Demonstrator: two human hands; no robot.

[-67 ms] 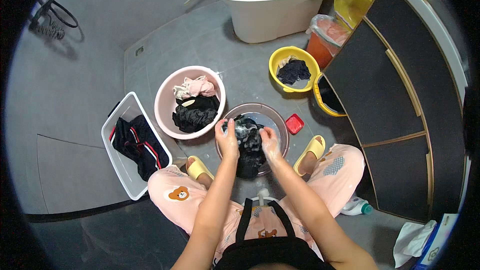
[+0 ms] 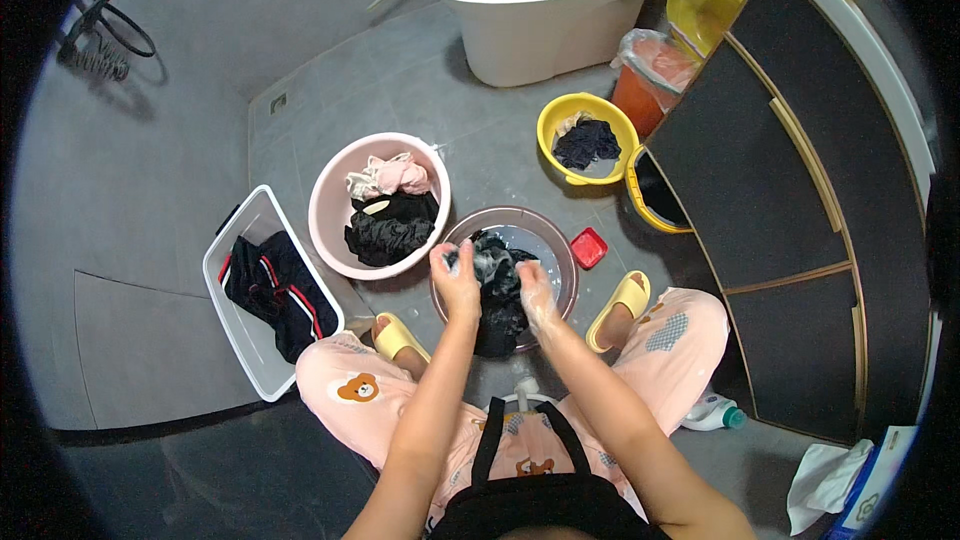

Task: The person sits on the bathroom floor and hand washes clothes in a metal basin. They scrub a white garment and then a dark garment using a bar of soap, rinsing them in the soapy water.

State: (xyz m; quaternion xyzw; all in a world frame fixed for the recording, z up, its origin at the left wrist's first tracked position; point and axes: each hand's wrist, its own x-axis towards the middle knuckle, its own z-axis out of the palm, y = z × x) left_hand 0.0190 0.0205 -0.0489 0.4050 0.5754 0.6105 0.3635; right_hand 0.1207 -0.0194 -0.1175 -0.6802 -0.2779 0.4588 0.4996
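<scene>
A wet black garment (image 2: pixel 500 315) with white suds lies bunched in a grey-brown basin (image 2: pixel 568 260) of water between my feet. My left hand (image 2: pixel 456 278) grips its left side, thumb and fingers closed on the cloth. At the opposite side my right hand (image 2: pixel 536 290) is closed on the same garment, its fingertips partly hidden in the folds. The cloth's lower end hangs toward the near rim. Just right of the basin sits a small red soap dish (image 2: pixel 589 248).
A pink tub (image 2: pixel 322 230) of clothes stands left of the basin, beside a white bin (image 2: pixel 272 365) with dark clothing. Behind to the right are a yellow basin (image 2: pixel 546 145) with dark cloth and an orange waste bin (image 2: pixel 633 98). A toilet (image 2: pixel 520 45) and black cabinet (image 2: pixel 770 180) flank them.
Both hands have shifted very slightly, and the suds and folds of the black garment between them look a little different. Everything else stays in place.
</scene>
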